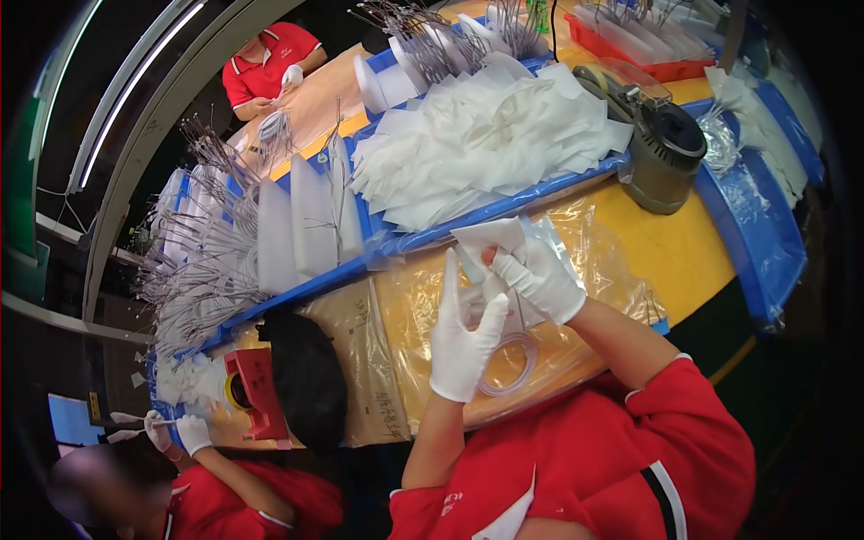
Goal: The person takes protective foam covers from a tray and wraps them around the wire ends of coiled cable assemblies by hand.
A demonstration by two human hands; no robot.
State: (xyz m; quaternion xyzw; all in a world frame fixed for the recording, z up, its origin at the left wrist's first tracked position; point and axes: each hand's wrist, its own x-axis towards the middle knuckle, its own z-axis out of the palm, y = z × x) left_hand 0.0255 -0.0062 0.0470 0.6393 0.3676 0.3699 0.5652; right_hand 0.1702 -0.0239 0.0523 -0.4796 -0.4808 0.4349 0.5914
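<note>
My right hand (543, 281), in a white glove with a bare thumb tip, pinches a thin white pouch (490, 238). My left hand (465, 346), also gloved, is to its left with thumb and index finger spread wide. Between and just below my hands is a coiled white cable (510, 367), lying over clear plastic on the table. Part of the coil is hidden behind my hands, so I cannot tell whether either hand touches it. Just beyond my hands, a large heap of similar white pouches (486, 135) fills a blue tray (540, 191).
Foam dividers (292, 220) and bundled cables (202, 261) stand at left. A red tape dispenser (258, 396) sits beside a black item (308, 378). At right are a dark green machine (666, 157) and a blue bin (756, 234). Two co-workers in red are nearby.
</note>
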